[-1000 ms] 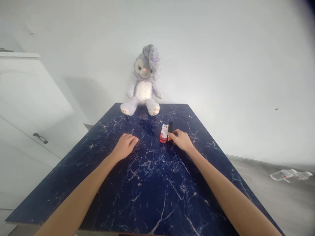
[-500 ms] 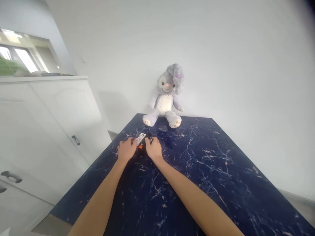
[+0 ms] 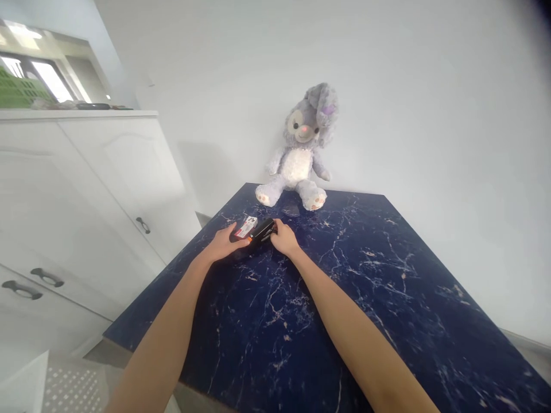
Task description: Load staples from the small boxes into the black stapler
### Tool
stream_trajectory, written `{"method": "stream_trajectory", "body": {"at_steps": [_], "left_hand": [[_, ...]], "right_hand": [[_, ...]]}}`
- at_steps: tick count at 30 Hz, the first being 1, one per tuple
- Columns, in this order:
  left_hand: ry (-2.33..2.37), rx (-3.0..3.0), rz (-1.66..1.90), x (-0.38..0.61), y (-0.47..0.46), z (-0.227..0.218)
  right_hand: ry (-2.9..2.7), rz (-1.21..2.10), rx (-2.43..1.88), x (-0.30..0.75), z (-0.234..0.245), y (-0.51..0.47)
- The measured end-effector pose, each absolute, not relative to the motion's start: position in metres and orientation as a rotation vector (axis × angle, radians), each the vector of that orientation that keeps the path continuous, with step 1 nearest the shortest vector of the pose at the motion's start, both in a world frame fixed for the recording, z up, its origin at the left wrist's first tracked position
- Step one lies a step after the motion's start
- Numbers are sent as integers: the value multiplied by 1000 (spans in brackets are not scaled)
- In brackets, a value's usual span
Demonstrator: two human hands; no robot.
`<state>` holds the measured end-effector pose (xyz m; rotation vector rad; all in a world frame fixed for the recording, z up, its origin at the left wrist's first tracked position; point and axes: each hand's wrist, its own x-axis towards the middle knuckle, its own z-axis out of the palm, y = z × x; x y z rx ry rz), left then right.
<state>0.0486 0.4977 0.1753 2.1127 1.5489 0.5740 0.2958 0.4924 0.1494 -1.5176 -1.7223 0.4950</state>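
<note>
On the dark blue marbled table [image 3: 344, 275], a small white-and-red box [image 3: 246, 228] lies left of a black tube-like object [image 3: 262, 230] with an orange end. My left hand [image 3: 221, 244] is open beside them, thumb and fingers apart. Its thumb reaches the orange end; whether it presses on it I cannot tell. My right hand [image 3: 284, 238] has its fingers closed at the right side of the black object, where a thin dark piece also shows. The fingertips partly hide what they grip.
A grey plush rabbit [image 3: 298, 163] sits at the table's far edge against the white wall. White cabinets [image 3: 107, 172] with dark handles stand on the left, with a green basket [image 3: 23, 92] on top. A perforated white item [image 3: 73, 384] is at lower left.
My left hand's thumb and fingers have spread apart. The black object and my right hand sit slightly further right of the box. The view has tilted down a little.
</note>
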Motion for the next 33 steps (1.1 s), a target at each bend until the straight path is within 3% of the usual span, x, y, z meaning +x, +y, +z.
{"method": "stream_trajectory", "body": {"at_steps": [8, 19, 33], "left_hand": [[1551, 2080, 702, 42, 506, 164], [1485, 2109, 891, 45, 503, 164], [1265, 1331, 1589, 50, 516, 149]], "right_hand": [[-1508, 408, -1633, 311, 150, 484], [-1990, 336, -1312, 342, 149, 456], [-1594, 293, -1735, 344, 147, 458]]}}
